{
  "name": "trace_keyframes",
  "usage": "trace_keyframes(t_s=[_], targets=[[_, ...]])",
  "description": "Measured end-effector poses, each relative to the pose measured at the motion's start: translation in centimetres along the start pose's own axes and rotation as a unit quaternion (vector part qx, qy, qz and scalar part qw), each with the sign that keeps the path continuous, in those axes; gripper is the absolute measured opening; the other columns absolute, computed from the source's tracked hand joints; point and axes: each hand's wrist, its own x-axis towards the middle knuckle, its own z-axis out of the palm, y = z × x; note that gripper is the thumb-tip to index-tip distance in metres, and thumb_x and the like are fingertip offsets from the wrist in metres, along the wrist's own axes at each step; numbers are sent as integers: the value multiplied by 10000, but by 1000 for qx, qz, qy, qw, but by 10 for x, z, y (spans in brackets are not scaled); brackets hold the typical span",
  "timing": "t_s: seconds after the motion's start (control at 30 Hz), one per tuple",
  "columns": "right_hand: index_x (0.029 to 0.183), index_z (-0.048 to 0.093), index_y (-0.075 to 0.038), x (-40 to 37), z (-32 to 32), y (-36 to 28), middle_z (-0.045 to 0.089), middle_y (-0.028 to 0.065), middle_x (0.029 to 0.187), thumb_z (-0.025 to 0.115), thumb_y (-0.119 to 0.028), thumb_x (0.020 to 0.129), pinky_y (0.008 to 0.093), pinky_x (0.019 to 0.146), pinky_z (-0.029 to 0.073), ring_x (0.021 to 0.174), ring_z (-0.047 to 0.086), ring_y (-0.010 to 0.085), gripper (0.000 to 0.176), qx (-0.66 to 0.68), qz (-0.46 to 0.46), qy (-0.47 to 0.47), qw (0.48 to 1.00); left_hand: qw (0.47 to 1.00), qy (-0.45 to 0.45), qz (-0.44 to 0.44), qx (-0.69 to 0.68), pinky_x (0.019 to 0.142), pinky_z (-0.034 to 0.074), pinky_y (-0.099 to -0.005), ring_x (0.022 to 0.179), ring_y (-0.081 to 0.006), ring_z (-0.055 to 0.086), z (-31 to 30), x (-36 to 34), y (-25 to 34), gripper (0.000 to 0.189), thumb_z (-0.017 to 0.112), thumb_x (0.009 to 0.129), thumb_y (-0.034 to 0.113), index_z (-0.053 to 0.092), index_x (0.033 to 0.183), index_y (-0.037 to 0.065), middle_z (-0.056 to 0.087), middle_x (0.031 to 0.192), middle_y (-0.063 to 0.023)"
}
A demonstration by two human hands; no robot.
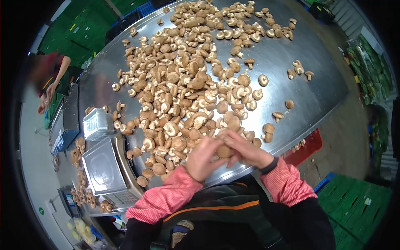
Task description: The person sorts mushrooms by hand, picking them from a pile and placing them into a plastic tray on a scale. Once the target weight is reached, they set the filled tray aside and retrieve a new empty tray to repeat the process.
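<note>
My left hand [204, 157] and my right hand [246, 149] meet at the near edge of a mushroom heap [179, 79]. Between them sits a brown-capped mushroom [225, 151], with the fingers of both hands curled around it. The fingertips overlap at the top and are slightly blurred. Whether more mushrooms lie under the palms is hidden. Loose mushrooms touch or lie close to both hands, among them a round cap [159, 168] left of my left hand and a pair [268, 132] beyond my right hand.
The heap spreads over a metal table [316, 96]. On the left stand a weighing scale [106, 168] and a clear plastic tub stack [98, 123]. A red crate [306, 148] and green crates [346, 204] are at the right. Another person [52, 75] works at the far left.
</note>
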Motion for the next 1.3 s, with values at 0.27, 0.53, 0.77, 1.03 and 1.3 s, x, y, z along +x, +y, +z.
trace_keyframes(t_s=[0.27, 0.53, 0.77, 1.03, 1.3], targets=[[1276, 538, -111, -150, -74, 50, 655, 58, 996, 656, -186, 909, 205, 442, 488, 725, 653, 111, 392, 76, -59, 184, 978, 954, -192, -7, -228, 788, 534, -329, 914, -231, 633, 51, 0, 36, 619, 846, 786, 200, 564, 1328, 100, 559, 1076, -94], [1466, 408, -125, -192, -137, 65, 618, 256, 1200, 722, -403, 879, 457, 722, 564, 921, 678, 416, 722, -600, 23, 547, 583, 994, -96, 43, -23, 864, 506, -382, 1027, -303, 603, 6, -42, -23, 563, 827, 774, 187, 603, 1278, 75, 585, 1149, -129], [1516, 338, -131, -65, -73, 64, 575, 218, 1088, 774, -562, 761, 459, 710, 561, 910, 671, 400, 972, -647, 21, 408, 643, 967, -29, -130, 215, 1077, 340, -553, 1297, -425, 422, -59, -141, -53, 997, 947, 551, 373, 484, 1393, 105, 437, 1389, -216], [1511, 246, -76, 5, 13, 74, 496, 307, 1153, 921, -401, 643, 480, 808, 550, 936, 611, 475, 1146, -527, -99, 300, 789, 938, -77, -222, 256, 1129, 212, -682, 1433, -476, 259, -35, -194, -72, 1051, 894, 569, 540, 452, 1472, 236, 259, 1566, -262], [1423, 318, 30, 115, 50, 52, 557, 317, 1258, 865, -407, 747, 468, 928, 525, 1111, 610, 458, 973, -440, -217, 246, 836, 933, 14, -214, 290, 1020, 409, -539, 1286, -445, 409, -37, -131, -113, 1105, 905, 577, 456, 383, 1530, 254, 242, 1565, -286]])
